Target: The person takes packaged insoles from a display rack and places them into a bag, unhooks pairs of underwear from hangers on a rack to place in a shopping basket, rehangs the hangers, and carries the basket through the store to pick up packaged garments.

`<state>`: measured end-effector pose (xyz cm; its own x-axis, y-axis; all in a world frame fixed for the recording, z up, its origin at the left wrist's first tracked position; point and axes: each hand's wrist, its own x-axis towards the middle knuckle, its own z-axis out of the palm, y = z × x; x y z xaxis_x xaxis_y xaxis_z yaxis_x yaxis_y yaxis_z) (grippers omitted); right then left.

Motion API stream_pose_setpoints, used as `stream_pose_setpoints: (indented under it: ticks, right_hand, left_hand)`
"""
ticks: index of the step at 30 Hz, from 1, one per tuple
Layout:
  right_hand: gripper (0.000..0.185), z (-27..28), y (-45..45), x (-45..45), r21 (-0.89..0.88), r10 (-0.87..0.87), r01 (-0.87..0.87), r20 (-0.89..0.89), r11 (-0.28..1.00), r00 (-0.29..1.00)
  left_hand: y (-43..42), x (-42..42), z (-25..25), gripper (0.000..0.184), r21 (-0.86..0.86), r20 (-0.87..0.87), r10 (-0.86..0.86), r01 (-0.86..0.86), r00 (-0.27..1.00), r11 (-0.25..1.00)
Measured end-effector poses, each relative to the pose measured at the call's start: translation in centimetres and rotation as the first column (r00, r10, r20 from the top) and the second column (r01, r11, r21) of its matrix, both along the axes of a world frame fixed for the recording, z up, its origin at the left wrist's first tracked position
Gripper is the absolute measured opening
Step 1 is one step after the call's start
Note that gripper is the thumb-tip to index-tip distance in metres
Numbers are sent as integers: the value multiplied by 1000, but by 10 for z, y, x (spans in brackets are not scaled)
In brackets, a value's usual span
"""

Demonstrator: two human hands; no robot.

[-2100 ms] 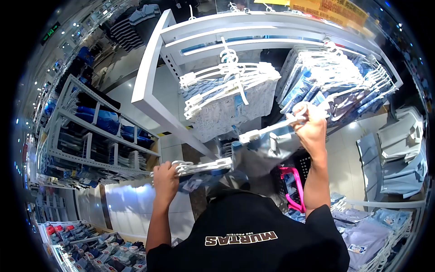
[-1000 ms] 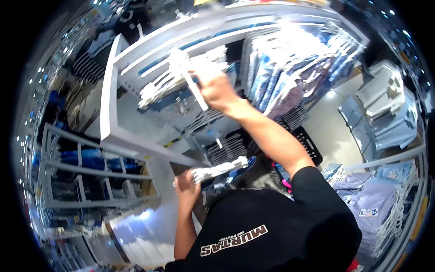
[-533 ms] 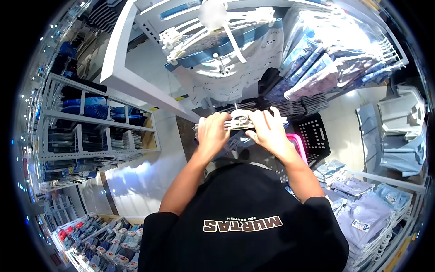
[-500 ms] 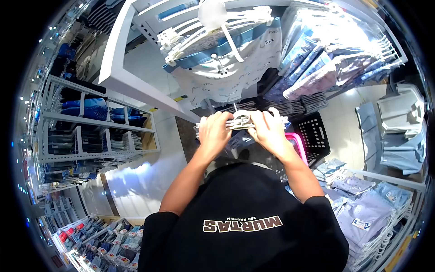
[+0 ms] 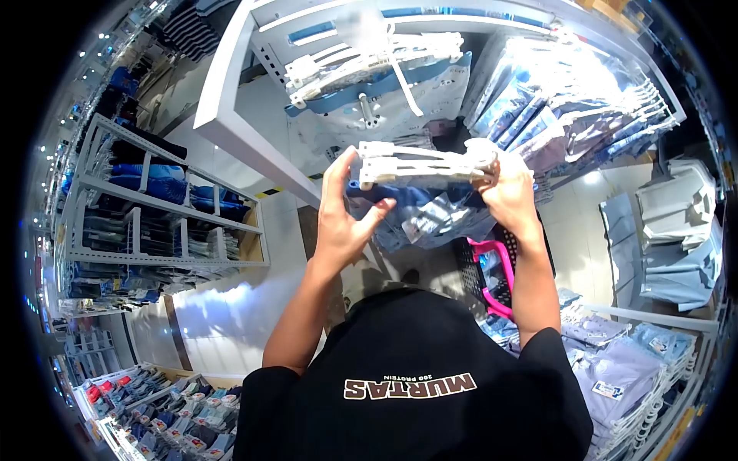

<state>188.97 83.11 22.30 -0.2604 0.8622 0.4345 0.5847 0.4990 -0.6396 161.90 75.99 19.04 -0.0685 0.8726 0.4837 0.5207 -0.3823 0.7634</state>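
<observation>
My right hand is closed round the hook end of several stacked white hangers. Blue garments with a pale tag hang from these hangers in front of my chest. At the stack's other end, my left hand has its thumb and fingers spread apart, beside the hanger clips and not closed on them. Beyond the hands, white printed garments with a blue waistband hang on white hangers from the rack. Blue and mauve garments hang close together to their right.
A black basket with a pink handle stands below my right forearm. A shelf with dark and blue clothes is at the left. Packed small items lie at the lower left. Lilac garments hang at the lower right, and pale shirts above them.
The hanger stack has moved from close to my body up and outward, towards the rack. My left hand has opened and come away from it; my right hand has shifted to the right with the hooks.
</observation>
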Motion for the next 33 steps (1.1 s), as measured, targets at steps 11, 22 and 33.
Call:
stream_pose_setpoints:
  ticks: [11,22,33]
  right_hand:
    - [23,57,101,-67,268,82,-171,314,948,946]
    - [37,29,118,-89,431,97,-157,158,888,983]
    - [23,10,76,-60,666,35,39,-97,745,995]
  left_hand:
    - [44,-12,20,70,103,368,176,-228,913,968]
    - [53,-29,-41,52,82,208,375,-398,903,914]
    - [14,-8,-41,24,129,182,307,-333,934,934]
